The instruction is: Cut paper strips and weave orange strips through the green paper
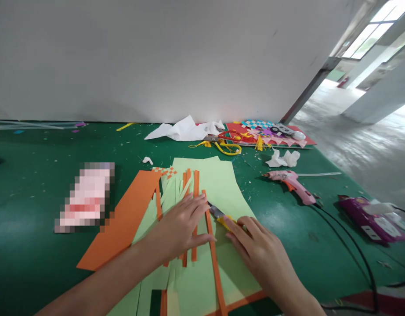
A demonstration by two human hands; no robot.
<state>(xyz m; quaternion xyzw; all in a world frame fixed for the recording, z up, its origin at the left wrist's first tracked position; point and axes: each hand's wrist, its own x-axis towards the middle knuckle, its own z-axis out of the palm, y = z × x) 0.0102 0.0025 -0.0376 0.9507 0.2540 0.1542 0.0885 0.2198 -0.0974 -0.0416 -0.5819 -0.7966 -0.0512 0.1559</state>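
Left fingers [193, 204] spread on orange strips [196, 182]; right fingers [238, 227] pinch knife [217, 212] at their edge.

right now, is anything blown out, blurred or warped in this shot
Head view: the window and the floor outside are overexposed; a pixelated block hides one thing on the table; wide-angle stretch shows toward the corners; the left hand and the right hand with its knife are sharp.

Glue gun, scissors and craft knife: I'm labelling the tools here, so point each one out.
glue gun [290, 177], head view, on its pink body.
scissors [215, 140], head view, where the handles meet the blades.
craft knife [216, 212], head view, on its metal blade end.
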